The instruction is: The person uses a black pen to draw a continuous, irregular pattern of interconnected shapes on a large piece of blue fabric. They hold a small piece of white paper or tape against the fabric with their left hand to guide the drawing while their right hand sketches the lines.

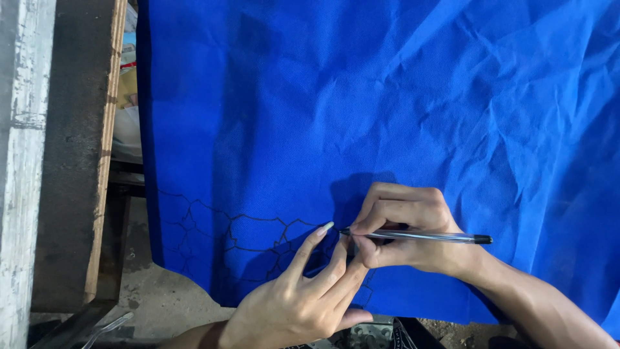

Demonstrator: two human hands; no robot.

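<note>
Here, right hand (403, 229) gripping pen (426, 236), left hand (303, 297) splayed loose on blue fabric (387, 97).

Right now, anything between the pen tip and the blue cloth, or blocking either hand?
Nothing visible. The right hand grips the pen, its tip at the blue cloth beside the drawn black lines. The left hand lies on the cloth, fingertips right next to the tip.

A crumpled blue fabric (387, 116) lies spread flat, black pen lines near its near-left edge; a clear ballpoint pen (420, 236) lies nearly horizontal, tip pointing left.
</note>
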